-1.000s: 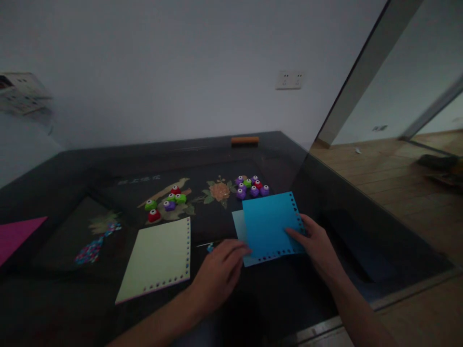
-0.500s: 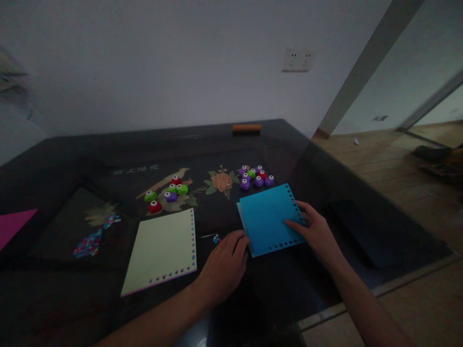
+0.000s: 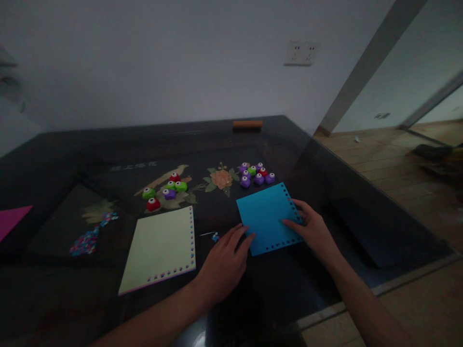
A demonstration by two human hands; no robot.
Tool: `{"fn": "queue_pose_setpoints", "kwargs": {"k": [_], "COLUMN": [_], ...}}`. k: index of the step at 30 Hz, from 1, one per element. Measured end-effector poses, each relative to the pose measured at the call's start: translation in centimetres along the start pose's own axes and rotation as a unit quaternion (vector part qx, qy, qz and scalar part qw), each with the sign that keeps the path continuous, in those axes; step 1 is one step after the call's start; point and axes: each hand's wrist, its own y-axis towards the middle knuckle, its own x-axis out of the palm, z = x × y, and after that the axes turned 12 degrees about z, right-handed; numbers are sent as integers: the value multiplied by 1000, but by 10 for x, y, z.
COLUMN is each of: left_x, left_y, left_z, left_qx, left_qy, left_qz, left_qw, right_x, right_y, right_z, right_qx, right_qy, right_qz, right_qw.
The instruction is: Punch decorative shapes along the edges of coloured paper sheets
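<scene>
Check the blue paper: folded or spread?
Spread: the blue paper shows a broad flat face, punched holes along two edges, and no visible crease.

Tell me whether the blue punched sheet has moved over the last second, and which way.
Yes: judged against the printed flower, the blue punched sheet has shifted left and slightly toward the near side.

I count fourteen one-eyed toys [image 3: 169, 195]: six left, eight right; seven purple, four green, three red. I see one blue sheet [image 3: 266, 215], one cream sheet [image 3: 161, 246], one pink sheet [image 3: 10, 220], one orange cylinder [image 3: 247, 124].
</scene>
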Motion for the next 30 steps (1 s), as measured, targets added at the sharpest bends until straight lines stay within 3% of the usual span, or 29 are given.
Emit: {"fn": "queue_pose_setpoints", "kwargs": {"k": [30], "left_x": [0], "left_y": [1], "left_z": [-1], "left_qx": [19], "left_qy": [21], "left_qz": [-13], "left_qw": [1000], "right_x": [0], "right_y": [-1], "right_z": [-3], "right_qx": [-23], "right_qy": [-35], "right_qz": [-3], "right_qw": [999]}}
